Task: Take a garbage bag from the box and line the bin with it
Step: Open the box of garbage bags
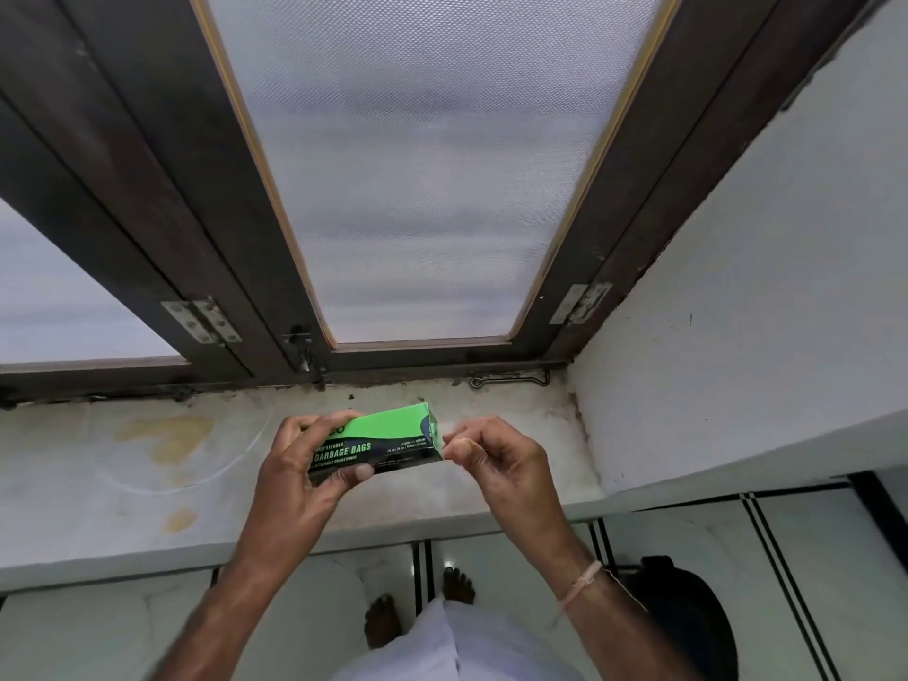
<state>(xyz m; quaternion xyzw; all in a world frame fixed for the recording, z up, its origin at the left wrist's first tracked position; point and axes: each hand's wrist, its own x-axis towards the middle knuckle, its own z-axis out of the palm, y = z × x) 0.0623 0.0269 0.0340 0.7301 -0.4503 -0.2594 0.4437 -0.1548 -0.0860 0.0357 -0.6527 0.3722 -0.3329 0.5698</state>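
My left hand (304, 464) grips the box (388, 437); my right hand (491, 459) pinches its end. A hard tug could rip the box.

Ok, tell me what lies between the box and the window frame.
Head view: only bare, stained sill between the box and the window frame.

- the box (393, 430) is a long carton, green on top and black in front, with "garbage bags" in green letters. you hold it lengthwise above the counter (123, 484), right end tipped up.
- your left grip (304, 464) wraps its left end; your right grip (496, 459) pinches the right end's edge.
- the dark bin (688, 616) stands on the floor, partly behind your right forearm.
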